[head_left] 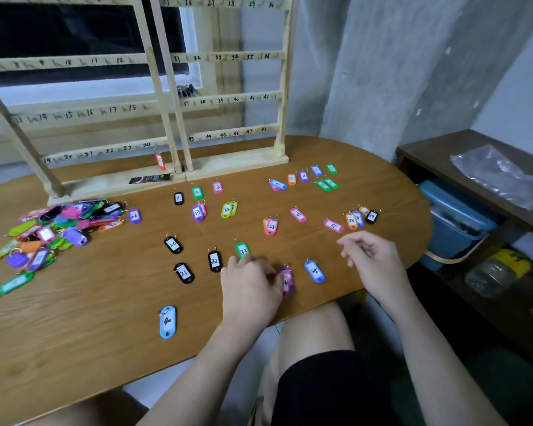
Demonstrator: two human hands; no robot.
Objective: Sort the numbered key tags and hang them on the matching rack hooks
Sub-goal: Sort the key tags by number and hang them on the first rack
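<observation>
Both hands near table edge (382,281): left (250,284) grip on pink tag (287,279) (blurred), right (371,256) loosely curled

The desk (90,318) is brown wood with a smooth, slightly shiny top. The racks (228,96) are pale bare wood, matt, with numbers in black ink. The key tags (46,232) are bright, glossy plastic with white paper labels and thin metal rings. The wall (382,72) is rough grey concrete. A clear plastic bag (499,176) looks crinkly.
</observation>
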